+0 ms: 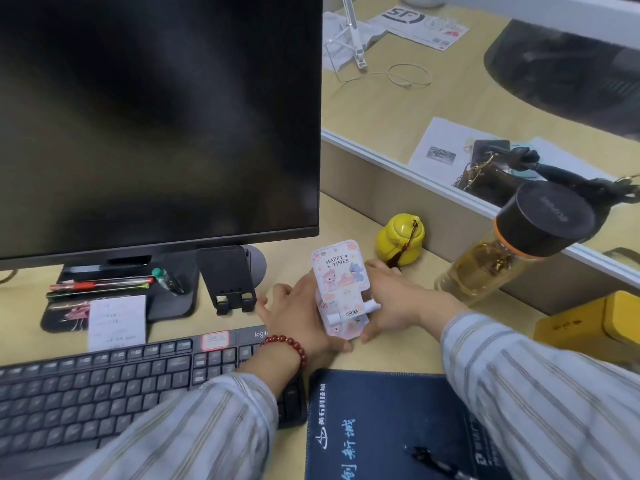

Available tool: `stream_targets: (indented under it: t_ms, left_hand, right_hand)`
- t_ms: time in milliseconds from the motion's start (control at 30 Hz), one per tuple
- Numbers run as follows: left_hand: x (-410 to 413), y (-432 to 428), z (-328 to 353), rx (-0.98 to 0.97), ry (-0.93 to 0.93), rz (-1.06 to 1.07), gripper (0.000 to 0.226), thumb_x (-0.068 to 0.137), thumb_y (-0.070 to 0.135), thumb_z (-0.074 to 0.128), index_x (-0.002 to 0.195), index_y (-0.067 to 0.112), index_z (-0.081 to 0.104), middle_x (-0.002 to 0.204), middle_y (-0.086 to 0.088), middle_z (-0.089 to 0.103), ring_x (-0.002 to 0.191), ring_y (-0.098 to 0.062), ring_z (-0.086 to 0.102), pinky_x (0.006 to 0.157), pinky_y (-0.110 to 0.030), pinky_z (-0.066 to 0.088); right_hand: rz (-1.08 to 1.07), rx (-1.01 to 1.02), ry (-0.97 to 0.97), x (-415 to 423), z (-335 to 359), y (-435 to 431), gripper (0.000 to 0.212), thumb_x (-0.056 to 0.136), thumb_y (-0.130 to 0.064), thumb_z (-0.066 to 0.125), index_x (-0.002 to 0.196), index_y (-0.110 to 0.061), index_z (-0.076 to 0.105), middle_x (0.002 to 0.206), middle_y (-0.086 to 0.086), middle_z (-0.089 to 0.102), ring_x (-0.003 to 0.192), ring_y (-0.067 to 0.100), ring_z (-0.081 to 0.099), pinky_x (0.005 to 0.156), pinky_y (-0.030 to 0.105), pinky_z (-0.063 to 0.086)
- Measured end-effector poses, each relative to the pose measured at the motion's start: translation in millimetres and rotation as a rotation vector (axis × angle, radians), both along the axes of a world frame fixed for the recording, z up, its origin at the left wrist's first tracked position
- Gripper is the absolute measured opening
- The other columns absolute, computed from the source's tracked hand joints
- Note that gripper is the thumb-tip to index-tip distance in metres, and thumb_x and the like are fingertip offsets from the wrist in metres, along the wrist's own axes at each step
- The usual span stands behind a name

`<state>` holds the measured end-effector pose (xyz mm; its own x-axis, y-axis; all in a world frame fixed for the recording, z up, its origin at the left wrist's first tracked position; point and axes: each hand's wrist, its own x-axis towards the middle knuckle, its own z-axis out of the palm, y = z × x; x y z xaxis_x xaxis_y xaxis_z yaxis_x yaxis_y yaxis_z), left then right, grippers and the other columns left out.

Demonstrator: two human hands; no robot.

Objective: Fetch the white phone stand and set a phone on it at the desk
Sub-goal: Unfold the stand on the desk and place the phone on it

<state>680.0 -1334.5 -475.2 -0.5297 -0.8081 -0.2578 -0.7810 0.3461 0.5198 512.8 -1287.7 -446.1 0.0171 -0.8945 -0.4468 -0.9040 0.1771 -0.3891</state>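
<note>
A white phone stand [341, 289] printed with pink cartoon figures and the words "HAPPY TIMES" stands upright on the desk, right of the monitor base. My left hand [298, 317] grips its left side, thumb at the base. My right hand [398, 303] holds its right side, with fingers behind the back plate and thumb near the front lip. I see no phone on the stand or elsewhere in view.
A black stand [230, 282] sits left of my hands, below the dark monitor [156, 116]. A keyboard [104, 386] and a dark notebook [381, 427] lie in front. A yellow pot [398, 244], a tea bottle [512, 247] and a glass partition [415, 168] are to the right.
</note>
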Motion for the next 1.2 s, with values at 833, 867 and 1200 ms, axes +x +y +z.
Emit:
stream_targets:
  t_ms: [833,867,1200]
  left_hand:
    - [-3.9,-8.0,5.6,0.012,-0.131,-0.114,0.101,0.036,0.062,0.077,0.127,0.043,0.038,0.106,0.023,0.041,0.107,-0.013,0.029,0.097,-0.045,0.009]
    - [-4.1,-8.3,5.8,0.014,-0.126,-0.119,0.101,0.036,0.062,0.077,0.127,0.043,0.038,0.105,0.023,0.041,0.106,-0.012,0.028,0.096,-0.044,0.009]
    - [-9.2,-26.7,18.1,0.045,-0.169,-0.34,0.096,0.045,0.057,0.081,0.13,0.043,0.036,0.122,0.024,0.047,0.123,-0.018,0.029,0.108,-0.06,0.002]
  right_hand:
    - [-0.113,-0.024,-0.112,1.5,-10.3,8.9,0.094,0.057,-0.034,0.084,0.137,-0.03,0.036,0.132,-0.007,0.047,0.12,0.018,0.032,0.104,0.041,0.032]
    - [-0.116,-0.032,-0.12,1.2,-11.2,9.6,0.093,0.057,-0.033,0.084,0.136,-0.03,0.036,0.132,-0.008,0.047,0.119,0.017,0.032,0.104,0.041,0.032]
    - [-0.263,-0.147,-0.06,6.5,-21.0,20.6,0.104,0.047,-0.045,0.085,0.136,-0.031,0.034,0.13,-0.009,0.046,0.105,0.016,0.035,0.096,0.036,0.037]
